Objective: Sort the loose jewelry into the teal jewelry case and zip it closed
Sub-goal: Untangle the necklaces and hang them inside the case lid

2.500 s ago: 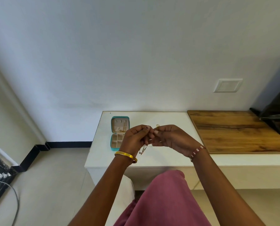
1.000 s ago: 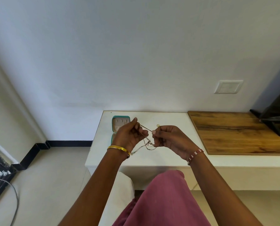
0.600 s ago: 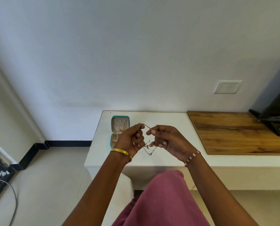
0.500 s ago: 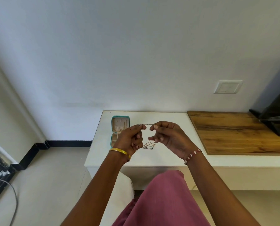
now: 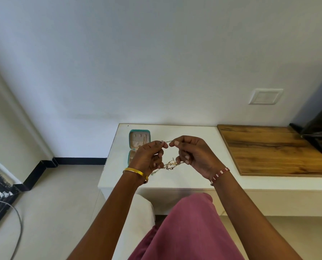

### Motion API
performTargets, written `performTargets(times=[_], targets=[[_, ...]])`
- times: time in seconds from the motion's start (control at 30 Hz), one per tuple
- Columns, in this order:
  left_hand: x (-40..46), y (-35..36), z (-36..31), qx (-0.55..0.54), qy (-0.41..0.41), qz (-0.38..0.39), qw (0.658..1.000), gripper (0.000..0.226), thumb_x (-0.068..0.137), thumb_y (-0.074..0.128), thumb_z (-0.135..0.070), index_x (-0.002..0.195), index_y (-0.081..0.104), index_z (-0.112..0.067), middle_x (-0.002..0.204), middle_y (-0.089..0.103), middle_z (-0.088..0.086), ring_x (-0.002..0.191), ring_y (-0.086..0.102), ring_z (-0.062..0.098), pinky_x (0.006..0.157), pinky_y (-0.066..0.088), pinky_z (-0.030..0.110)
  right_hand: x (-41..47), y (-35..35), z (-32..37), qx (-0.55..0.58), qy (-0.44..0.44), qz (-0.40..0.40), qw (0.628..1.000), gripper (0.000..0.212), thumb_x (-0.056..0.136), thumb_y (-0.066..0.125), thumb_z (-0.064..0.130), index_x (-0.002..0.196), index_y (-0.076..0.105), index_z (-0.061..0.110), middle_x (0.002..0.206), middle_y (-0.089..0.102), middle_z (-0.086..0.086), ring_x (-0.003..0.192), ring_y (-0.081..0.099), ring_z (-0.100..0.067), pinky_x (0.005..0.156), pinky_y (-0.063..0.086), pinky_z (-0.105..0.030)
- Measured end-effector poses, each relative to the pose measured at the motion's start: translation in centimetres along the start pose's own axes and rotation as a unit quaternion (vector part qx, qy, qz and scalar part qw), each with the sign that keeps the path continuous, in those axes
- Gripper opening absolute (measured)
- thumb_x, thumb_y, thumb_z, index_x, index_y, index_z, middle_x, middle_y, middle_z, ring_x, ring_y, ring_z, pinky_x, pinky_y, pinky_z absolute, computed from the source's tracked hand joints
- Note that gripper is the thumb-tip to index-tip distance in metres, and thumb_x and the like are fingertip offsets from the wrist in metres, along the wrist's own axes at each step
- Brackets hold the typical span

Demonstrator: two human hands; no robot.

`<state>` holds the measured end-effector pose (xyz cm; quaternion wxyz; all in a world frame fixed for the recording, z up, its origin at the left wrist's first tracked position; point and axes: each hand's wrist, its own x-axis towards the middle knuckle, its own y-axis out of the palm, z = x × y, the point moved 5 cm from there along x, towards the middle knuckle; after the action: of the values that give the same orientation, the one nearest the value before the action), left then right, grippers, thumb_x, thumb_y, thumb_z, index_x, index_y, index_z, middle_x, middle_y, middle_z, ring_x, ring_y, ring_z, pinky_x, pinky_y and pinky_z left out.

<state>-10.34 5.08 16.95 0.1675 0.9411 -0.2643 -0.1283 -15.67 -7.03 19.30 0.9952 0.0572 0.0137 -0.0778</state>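
- Holding one thin gold chain (image 5: 170, 164) in the air over the white counter (image 5: 175, 177); a short length is pulled taut up top, the rest sags in a tangled loop with small pale bits on it.
- Left hand (image 5: 149, 158): thumb and forefinger pinch one end of the taut length, other fingers curled onto the slack.
- Right hand (image 5: 194, 156): thumb and forefinger pinch the other end, lower fingers curled on the loop.
- One teal jewelry case (image 5: 139, 139) lies open on the counter, just behind the left hand; beige lining, contents too small to tell.
- One gold bangle (image 5: 135, 172) on left wrist, one red-and-white bracelet (image 5: 220, 175) on right.
- One wooden board (image 5: 276, 149) to the right.
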Motion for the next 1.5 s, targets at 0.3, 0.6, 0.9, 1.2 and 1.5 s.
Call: performTargets(times=[0.3, 0.6, 0.9, 1.2, 1.5], targets=[[1.2, -2.8, 1.0, 0.116, 0.032, -0.056, 0.991, 0.023, 0.091, 0.047, -0.013, 0.073, 0.062, -0.016, 0.046, 0.059, -0.02, 0.04, 0.054, -0.002, 0.049, 0.049, 0.016, 1.6, -0.2, -1.6, 0.006, 0.022, -0.046, 0.999, 0.013, 0.086, 0.057, 0.002, 0.079, 0.067, 0.004, 0.067, 0.061, -0.01, 0.059, 0.056, -0.02, 0.064, 0.054, -0.03], [3.3, -7.4, 2.4, 0.175, 0.036, -0.123, 0.976, 0.016, 0.09, 0.049, -0.012, 0.089, 0.063, -0.005, 0.076, 0.058, 0.008, 0.066, 0.058, 0.017, 0.063, 0.054, 0.017, 5.2, 0.6, -4.1, -0.105, 0.009, -0.111, 0.988, 0.006, 0.082, 0.062, -0.001, 0.085, 0.066, -0.005, 0.06, 0.063, -0.005, 0.05, 0.06, -0.005, 0.059, 0.054, -0.017], [7.9, -11.7, 3.4, 0.249, 0.039, -0.208, 0.945, 0.023, 0.09, 0.051, -0.017, 0.1, 0.064, -0.001, 0.087, 0.063, 0.008, 0.074, 0.059, 0.022, 0.067, 0.049, 0.015, 11.8, 1.9, -7.4, -0.28, -0.041, -0.154, 0.947, 0.003, 0.08, 0.066, 0.005, 0.078, 0.068, 0.004, 0.071, 0.065, -0.003, 0.061, 0.057, -0.002, 0.057, 0.042, -0.002], [14.2, -15.0, 4.6, 0.317, 0.043, -0.29, 0.902, 0.023, 0.087, 0.056, -0.023, 0.098, 0.066, -0.005, 0.092, 0.068, 0.008, 0.075, 0.057, 0.019, 0.062, 0.046, 0.016, 19.1, 1.9, -10.9, -0.394, -0.103, -0.169, 0.898, 0.005, 0.081, 0.067, 0.012, 0.083, 0.066, 0.008, 0.083, 0.067, -0.007, 0.076, 0.057, -0.019, 0.067, 0.046, -0.018], [19.6, -17.2, 6.5, 0.305, 0.036, -0.324, 0.895, 0.022, 0.087, 0.056, -0.024, 0.1, 0.066, -0.009, 0.083, 0.062, -0.001, 0.063, 0.053, 0.002, 0.05, 0.039, -0.003, 24.5, 1.5, -13.5, -0.473, -0.236, -0.18, 0.83, 0.021, 0.084, 0.056, 0.025, 0.081, 0.065, 0.007, 0.088, 0.059, -0.009, 0.089, 0.041, -0.009, 0.071, 0.037, -0.008]])
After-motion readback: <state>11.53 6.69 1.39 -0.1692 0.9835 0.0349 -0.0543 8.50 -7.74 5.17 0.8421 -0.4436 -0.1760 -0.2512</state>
